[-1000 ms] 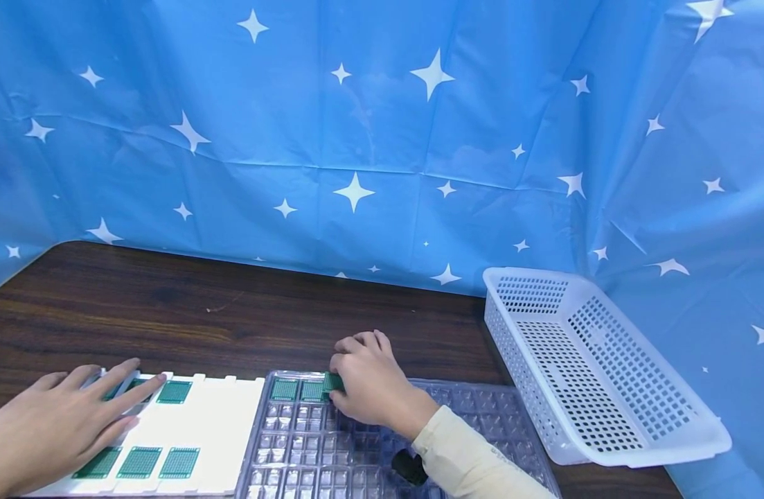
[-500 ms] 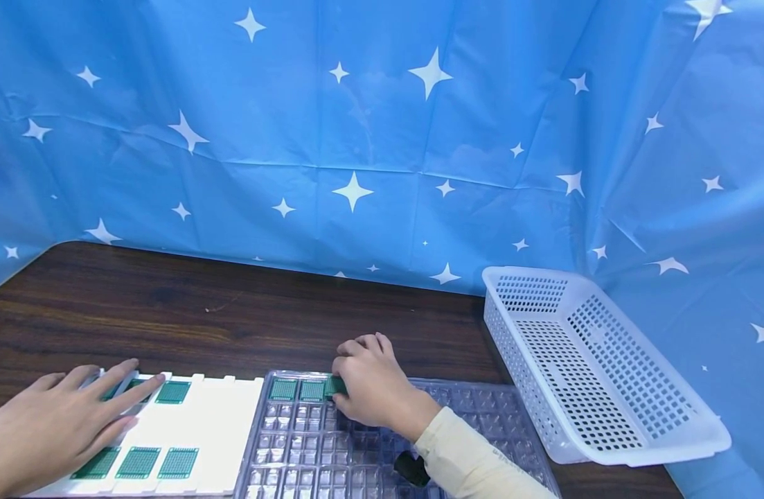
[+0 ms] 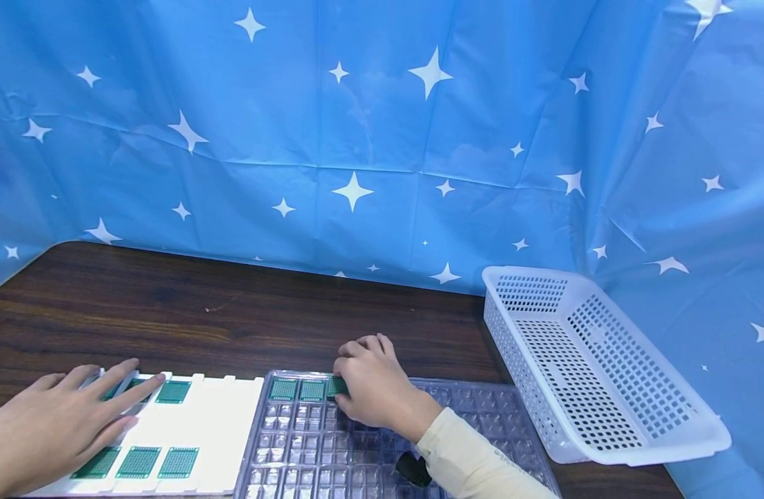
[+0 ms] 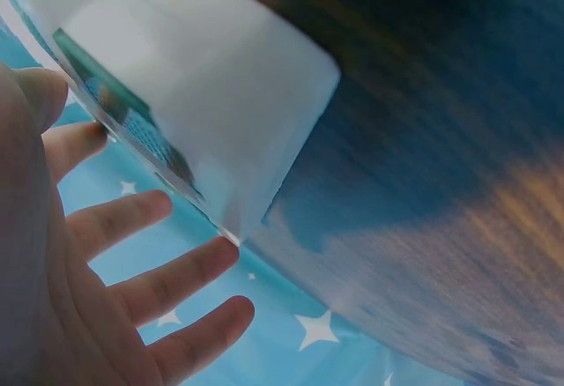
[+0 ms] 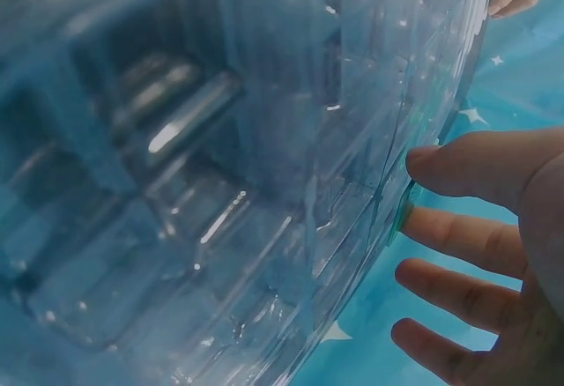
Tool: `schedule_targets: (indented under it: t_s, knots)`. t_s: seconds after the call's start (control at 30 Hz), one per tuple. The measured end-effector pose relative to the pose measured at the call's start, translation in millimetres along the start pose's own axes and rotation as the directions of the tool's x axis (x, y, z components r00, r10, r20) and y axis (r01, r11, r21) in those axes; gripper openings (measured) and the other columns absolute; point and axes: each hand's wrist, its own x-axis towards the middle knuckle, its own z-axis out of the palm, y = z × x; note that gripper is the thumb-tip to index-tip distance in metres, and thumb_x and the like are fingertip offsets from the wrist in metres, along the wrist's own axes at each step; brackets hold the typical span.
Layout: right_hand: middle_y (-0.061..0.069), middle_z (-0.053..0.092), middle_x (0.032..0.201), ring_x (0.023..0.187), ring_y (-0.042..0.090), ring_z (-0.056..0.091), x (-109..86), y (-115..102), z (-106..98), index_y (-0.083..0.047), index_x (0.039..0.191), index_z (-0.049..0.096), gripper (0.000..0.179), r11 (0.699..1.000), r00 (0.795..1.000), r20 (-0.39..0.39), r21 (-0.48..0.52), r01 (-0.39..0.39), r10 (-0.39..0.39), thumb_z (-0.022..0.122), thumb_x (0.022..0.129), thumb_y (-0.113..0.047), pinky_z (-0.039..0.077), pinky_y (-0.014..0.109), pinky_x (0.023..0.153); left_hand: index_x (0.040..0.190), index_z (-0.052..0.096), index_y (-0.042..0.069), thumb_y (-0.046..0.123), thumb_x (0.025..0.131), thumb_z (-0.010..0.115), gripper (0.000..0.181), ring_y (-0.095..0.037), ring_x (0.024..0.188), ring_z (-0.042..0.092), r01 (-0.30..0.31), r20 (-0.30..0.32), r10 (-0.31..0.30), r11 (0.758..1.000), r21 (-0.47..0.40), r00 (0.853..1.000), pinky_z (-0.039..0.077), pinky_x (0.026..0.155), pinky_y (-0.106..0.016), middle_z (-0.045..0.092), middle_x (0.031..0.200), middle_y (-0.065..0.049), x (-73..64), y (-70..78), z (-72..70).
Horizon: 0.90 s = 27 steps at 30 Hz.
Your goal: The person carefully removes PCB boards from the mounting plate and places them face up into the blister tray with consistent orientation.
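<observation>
My right hand point(image 3: 378, 384) pinches a small green circuit board point(image 3: 336, 386) at the third pocket of the back row of a clear plastic tray point(image 3: 294, 443). In the right wrist view, thumb and index finger meet at the board's green edge point(image 5: 403, 210); the other fingers are spread. Two more boards point(image 3: 312, 390) lie in the pockets to its left. My left hand point(image 3: 64, 419) rests with spread, straight fingers over the left part of a white holder point(image 3: 226, 423), covering some of its boards. Green boards point(image 3: 179, 462) sit along the holder's front and back edges.
A white perforated basket point(image 3: 525, 360) stands to the right, against the tray's right side. Dark wood tabletop point(image 3: 282, 319) extends behind the tray and holder. A blue star-patterned cloth point(image 3: 382, 138) hangs at the back. A black object point(image 3: 413, 469) sits by the right wrist.
The board under my right fingers has tipped down and now lies flatter in its pocket. My right hand has shifted very slightly right. The left hand holds still.
</observation>
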Motion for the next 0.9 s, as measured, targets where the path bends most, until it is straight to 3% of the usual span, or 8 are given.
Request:
schedule_targets:
  t_s: [0.9]
  knots:
    - [0.0, 0.06, 0.135, 0.129, 0.027, 0.049, -0.1, -0.1, 0.1, -0.021, 0.106, 0.074, 0.022, 1.0, 1.0, -0.001, 0.014, -0.002, 0.002, 0.071, 0.089, -0.035, 0.033, 0.055, 0.115, 0.142, 0.051, 0.025, 0.06, 0.091, 0.055, 0.061, -0.044, 0.107, 0.06, -0.006, -0.012, 0.006, 1.0, 0.0, 1.0, 0.047, 0.084, -0.068, 0.055, 0.137, -0.02, -2.1, 2.1, -6.2]
